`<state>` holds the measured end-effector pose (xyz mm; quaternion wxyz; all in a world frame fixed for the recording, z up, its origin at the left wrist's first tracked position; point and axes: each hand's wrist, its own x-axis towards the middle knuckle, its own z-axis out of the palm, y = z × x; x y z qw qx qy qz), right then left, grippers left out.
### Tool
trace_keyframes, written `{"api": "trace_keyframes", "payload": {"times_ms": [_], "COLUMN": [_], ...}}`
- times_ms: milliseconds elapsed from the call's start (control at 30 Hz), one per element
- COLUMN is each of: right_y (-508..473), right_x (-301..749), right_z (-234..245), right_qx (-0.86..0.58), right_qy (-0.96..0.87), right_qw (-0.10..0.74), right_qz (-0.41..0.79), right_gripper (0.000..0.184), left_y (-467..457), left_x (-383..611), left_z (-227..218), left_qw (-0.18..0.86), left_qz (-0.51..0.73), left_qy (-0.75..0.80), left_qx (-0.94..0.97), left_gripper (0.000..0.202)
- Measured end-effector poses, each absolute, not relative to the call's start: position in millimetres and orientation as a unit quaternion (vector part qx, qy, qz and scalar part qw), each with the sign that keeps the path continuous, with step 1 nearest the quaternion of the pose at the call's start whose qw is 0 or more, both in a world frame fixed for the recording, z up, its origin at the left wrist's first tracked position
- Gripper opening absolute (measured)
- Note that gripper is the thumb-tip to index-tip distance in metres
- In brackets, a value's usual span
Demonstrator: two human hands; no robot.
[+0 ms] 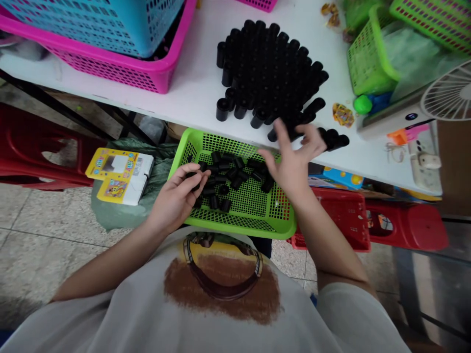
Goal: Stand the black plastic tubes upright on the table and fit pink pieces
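Many short black plastic cylinders (265,68) stand packed together on the white table, some with hollow tops showing. My right hand (294,159) reaches over the table's front edge, fingers spread and slightly blurred, just in front of the nearest cylinders. Below the edge, a green basket (235,225) sits against my body with loose black cylinders (224,174) lying in it at various angles. Over the basket's left side, my left hand (180,191) is closed, thumb and fingers pinched round a black cylinder (192,174) that they mostly cover.
A pink basket (164,73) with a blue basket (143,29) inside stands at the table's left. To the right are green baskets (371,63), a white fan (452,93) and small wrapped items (343,115). Red stools (415,228) and a yellow-white carton (125,176) lie below table height.
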<state>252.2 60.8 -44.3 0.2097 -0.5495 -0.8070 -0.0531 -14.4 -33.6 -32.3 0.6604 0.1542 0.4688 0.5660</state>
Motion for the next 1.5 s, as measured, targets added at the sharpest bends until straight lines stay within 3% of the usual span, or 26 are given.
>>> {"api": "trace_keyframes", "payload": {"times_ms": [167,300,433,500,600,700,967,1200,1400,1500], "right_y": [30.9,25.9,14.6,-0.5,-27.3,-43.5,-43.6,-46.5,-46.0,-45.3], "right_x": [227.9,217.5,215.7,213.3,206.6,200.1,199.5,202.8,198.3,197.3], "right_z": [-59.8,-71.9,-58.3,-46.3,-32.5,-27.9,-22.3,-20.7,-22.2,-25.1], "right_qx": [-0.329,-0.334,-0.382,-0.424,-0.451,-0.447,-0.434,-0.454,-0.458,-0.481], "right_qy": [-0.942,-0.932,-0.902,-0.853,-0.771,-0.726,-0.726,-0.722,-0.703,-0.659], "right_qw": [-0.057,-0.129,-0.035,0.082,0.291,0.393,0.413,0.397,0.388,0.385], "right_qz": [0.031,0.053,0.197,0.293,0.343,0.345,0.338,0.339,0.382,0.432], "right_gripper": [0.032,0.030,0.020,0.032,0.034,0.031,0.031,0.032,0.029,0.030], "left_y": [-34.5,-32.9,-33.0,-35.1,-41.5,-47.9,-47.6,-51.3,-53.8,-52.5], "left_x": [-23.8,-23.8,-20.2,-18.3,-16.0,-14.8,-14.3,-10.9,-9.7,-12.1], "left_z": [-36.2,-33.8,-32.4,-33.2,-34.7,-35.4,-40.0,-47.4,-53.9,-51.5], "left_qw": [0.635,0.652,0.665,0.675,0.683,0.687,0.631,0.638,0.612,0.546], "left_qz": [0.563,0.536,0.548,0.552,0.524,0.480,0.440,0.458,0.457,0.448], "left_qy": [0.463,0.466,0.450,0.428,0.424,0.425,0.421,0.425,0.429,0.434], "left_qx": [0.255,0.265,0.235,0.236,0.282,0.341,0.481,0.450,0.483,0.559], "left_gripper": [0.039,0.045,0.034,0.032,0.033,0.037,0.054,0.053,0.056,0.063]}}
